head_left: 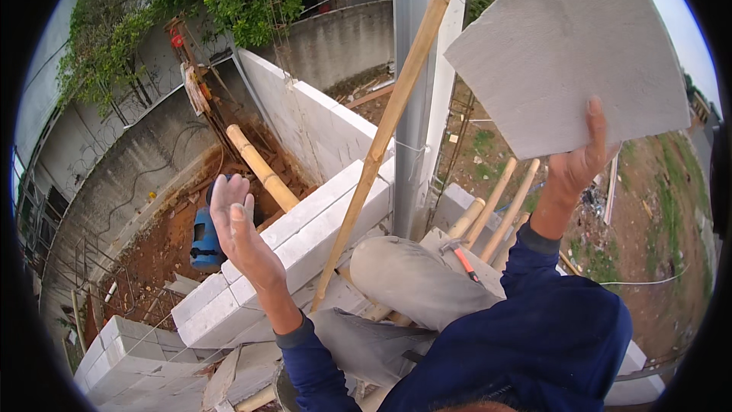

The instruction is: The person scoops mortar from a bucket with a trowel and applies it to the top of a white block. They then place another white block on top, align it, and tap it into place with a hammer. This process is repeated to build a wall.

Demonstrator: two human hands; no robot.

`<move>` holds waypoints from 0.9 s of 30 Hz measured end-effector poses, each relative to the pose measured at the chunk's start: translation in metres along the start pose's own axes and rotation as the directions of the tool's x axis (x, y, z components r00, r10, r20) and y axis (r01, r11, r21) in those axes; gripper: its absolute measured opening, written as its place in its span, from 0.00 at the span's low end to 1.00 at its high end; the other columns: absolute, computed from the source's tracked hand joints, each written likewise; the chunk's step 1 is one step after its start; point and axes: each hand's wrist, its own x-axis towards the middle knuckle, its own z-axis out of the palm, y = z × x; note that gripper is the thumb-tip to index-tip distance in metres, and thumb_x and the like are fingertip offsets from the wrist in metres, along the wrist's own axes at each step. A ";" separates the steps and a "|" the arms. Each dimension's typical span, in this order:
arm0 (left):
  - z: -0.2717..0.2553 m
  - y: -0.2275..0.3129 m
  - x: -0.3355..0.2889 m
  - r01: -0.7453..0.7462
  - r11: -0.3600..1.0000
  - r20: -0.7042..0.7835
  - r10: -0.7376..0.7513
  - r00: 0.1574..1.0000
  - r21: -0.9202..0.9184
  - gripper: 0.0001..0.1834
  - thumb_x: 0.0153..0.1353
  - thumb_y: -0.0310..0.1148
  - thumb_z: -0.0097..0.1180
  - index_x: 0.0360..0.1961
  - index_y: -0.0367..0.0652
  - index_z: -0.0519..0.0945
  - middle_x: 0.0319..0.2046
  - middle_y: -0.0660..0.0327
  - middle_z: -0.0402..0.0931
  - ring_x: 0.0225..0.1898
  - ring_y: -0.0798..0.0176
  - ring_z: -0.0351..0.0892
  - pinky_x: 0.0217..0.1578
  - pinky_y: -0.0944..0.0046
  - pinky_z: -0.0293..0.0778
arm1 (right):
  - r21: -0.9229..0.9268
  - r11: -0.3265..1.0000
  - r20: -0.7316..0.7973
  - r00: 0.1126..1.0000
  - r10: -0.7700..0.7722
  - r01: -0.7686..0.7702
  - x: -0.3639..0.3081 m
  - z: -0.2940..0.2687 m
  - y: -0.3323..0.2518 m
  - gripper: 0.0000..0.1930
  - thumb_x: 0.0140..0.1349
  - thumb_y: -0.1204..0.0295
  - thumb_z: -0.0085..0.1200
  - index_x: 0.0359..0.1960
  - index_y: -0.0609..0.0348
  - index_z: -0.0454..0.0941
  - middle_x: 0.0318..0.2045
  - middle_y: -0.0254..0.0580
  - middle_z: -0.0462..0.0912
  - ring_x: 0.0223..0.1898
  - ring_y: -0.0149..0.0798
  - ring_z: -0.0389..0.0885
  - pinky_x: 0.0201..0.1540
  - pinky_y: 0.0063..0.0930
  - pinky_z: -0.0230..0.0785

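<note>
**Steady the raised slab before you move it**

Your right hand point(581, 160) has the grey slab piece point(568, 49) up high, above and to the right of the steel column point(415, 91). The grip there is a pinch on the slab's lower edge: the thumb lies on the near face, while the fingers are hidden behind it. That is a thin hold for a wide, flat piece, and I judge that it could tip or slide out sideways.

Your left hand point(240, 233) is released, palm open and fingers spread, holding nothing. It hangs in the air over the white block wall point(305, 236), well apart from the slab.

- Bring the free hand up under the slab's lower left corner, so that two points carry the weight.
- Keep the slab clear of the leaning bamboo pole point(381, 137), which stands just beside the column and between your two hands.
- Mind your seat. Your bent knee point(396, 275) rests at the top edge of the wall, with a long drop to the red earth point(164, 248) on the left.
- The hammer point(457, 253) lies loose by your knee, so avoid nudging it off the edge.
</note>
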 end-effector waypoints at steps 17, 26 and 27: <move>-0.040 -0.050 -0.049 0.180 0.956 -0.228 -0.126 0.966 0.233 0.26 0.79 0.37 0.52 0.70 0.31 0.73 0.62 0.45 0.79 0.64 0.51 0.81 0.69 0.50 0.73 | -0.276 0.928 -0.004 0.966 0.260 -0.251 0.015 -0.020 0.227 0.42 0.50 0.71 0.85 0.63 0.73 0.71 0.56 0.54 0.81 0.56 0.45 0.82 0.58 0.40 0.77; -0.041 -0.031 -0.086 0.126 0.924 -0.418 0.041 0.908 0.362 0.25 0.80 0.36 0.51 0.71 0.29 0.72 0.60 0.46 0.80 0.62 0.50 0.82 0.69 0.47 0.73 | -0.186 0.848 0.304 0.791 0.531 -0.497 -0.048 0.018 0.355 0.31 0.62 0.75 0.74 0.64 0.67 0.73 0.55 0.48 0.83 0.53 0.40 0.84 0.58 0.35 0.77; -0.040 -0.034 -0.094 0.123 0.918 -0.435 0.058 0.898 0.376 0.26 0.80 0.35 0.51 0.71 0.29 0.71 0.59 0.45 0.80 0.62 0.49 0.82 0.69 0.47 0.74 | -0.160 0.832 0.327 0.767 0.552 -0.531 -0.051 0.018 0.378 0.28 0.65 0.75 0.72 0.65 0.66 0.74 0.55 0.47 0.83 0.53 0.40 0.85 0.58 0.34 0.78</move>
